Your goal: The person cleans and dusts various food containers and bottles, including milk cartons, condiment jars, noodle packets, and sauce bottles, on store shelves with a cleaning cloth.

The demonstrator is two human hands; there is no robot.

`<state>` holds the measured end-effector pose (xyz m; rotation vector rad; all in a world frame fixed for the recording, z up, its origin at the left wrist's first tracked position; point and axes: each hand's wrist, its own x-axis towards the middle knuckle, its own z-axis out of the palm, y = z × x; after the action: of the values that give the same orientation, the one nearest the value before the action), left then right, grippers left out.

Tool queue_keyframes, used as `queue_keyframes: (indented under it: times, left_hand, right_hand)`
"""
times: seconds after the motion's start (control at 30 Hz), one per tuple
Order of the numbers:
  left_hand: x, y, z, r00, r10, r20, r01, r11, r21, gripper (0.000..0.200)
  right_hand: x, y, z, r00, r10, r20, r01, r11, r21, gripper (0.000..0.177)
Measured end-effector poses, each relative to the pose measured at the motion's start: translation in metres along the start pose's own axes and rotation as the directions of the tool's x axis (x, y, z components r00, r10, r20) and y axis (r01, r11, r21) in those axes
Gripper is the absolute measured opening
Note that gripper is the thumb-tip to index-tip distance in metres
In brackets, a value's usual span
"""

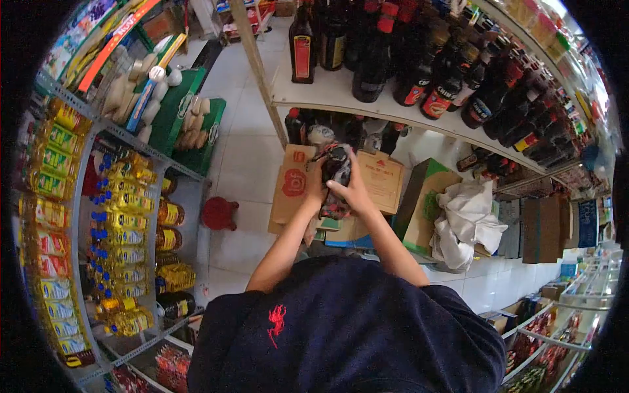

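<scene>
Between my two hands, above the cardboard boxes, is a dark bottle (pixel 337 169) with glossy highlights and some red showing near its lower end. My left hand (pixel 316 188) is wrapped round its left side. On the other side, my right hand (pixel 354 187) grips it with the thumb laid across the front. Its label cannot be read. Under and behind the hands stand an open brown carton (pixel 293 180) with a red print and another cardboard box (pixel 380 177) with its flap up.
A shelf (pixel 327 93) ahead carries several dark sauce bottles (pixel 373 69), with more bottles below it. White cloth (pixel 466 219) lies over boxes at right. Yellow oil bottles (pixel 128 229) line the left rack. A red stool (pixel 219 213) stands on the tiled floor (pixel 239 164).
</scene>
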<state>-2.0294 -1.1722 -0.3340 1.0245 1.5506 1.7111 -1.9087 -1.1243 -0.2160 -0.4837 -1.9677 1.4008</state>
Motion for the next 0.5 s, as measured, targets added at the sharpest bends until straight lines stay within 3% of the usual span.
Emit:
queue_keyframes:
  times: [0.03,0.07,0.1,0.13,0.17,0.2,0.23,0.27,0.3,0.43,0.5]
  left_hand:
    - [-0.008,0.020,0.002,0.999,0.041,0.003,-0.041,0.986,0.159,0.064]
    - [-0.013,0.044,0.004,0.996,0.085,0.016,-0.085,0.946,0.314,0.065]
    - [-0.016,0.053,0.005,0.998,0.031,0.059,-0.053,0.912,0.408,0.069]
    - [-0.015,0.040,0.002,0.998,0.033,0.055,-0.053,0.910,0.412,0.069]
    - [-0.016,0.011,-0.001,0.999,-0.023,0.035,0.012,0.956,0.293,0.071]
    - [-0.017,0.009,-0.004,0.996,-0.083,0.022,0.078,0.983,0.168,0.073]
    - [-0.016,0.007,-0.003,0.996,-0.060,0.062,0.056,0.996,0.062,0.078]
    - [-0.017,0.011,-0.004,0.996,-0.062,0.059,0.059,0.996,0.064,0.078]
    - [-0.017,0.014,-0.004,0.997,-0.038,0.062,0.029,0.990,0.139,0.078]
    - [-0.016,0.058,0.000,0.996,0.048,0.075,-0.066,0.961,0.268,0.076]
    - [-0.020,0.073,0.004,0.999,-0.012,0.036,-0.001,0.948,0.320,0.075]
  right_hand:
    - [0.005,-0.007,0.000,0.996,-0.058,-0.074,0.047,0.989,-0.142,0.093]
    - [0.011,-0.018,0.001,0.996,-0.054,-0.068,0.044,0.990,-0.137,0.093]
    - [0.018,-0.026,0.003,0.991,-0.091,-0.094,0.078,0.987,-0.140,0.095]
    - [0.027,-0.030,0.004,0.984,-0.129,-0.121,0.112,0.983,-0.143,0.098]
    - [0.034,-0.014,0.003,0.992,-0.123,-0.025,0.117,0.979,-0.164,0.100]
    - [0.039,-0.005,0.001,0.992,-0.122,-0.024,0.116,0.981,-0.158,0.100]
    - [0.043,0.004,-0.001,0.991,0.022,0.129,-0.019,0.999,-0.025,0.098]
    - [0.044,0.003,-0.003,0.945,0.143,0.295,-0.174,0.981,0.082,0.095]
    - [0.043,0.001,-0.006,0.934,0.155,0.322,-0.196,0.976,0.098,0.086]
    - [0.026,-0.005,-0.020,0.952,0.081,0.296,-0.103,0.993,0.058,0.081]
    - [0.012,0.009,-0.021,0.967,0.096,0.236,-0.118,0.990,0.079,0.066]
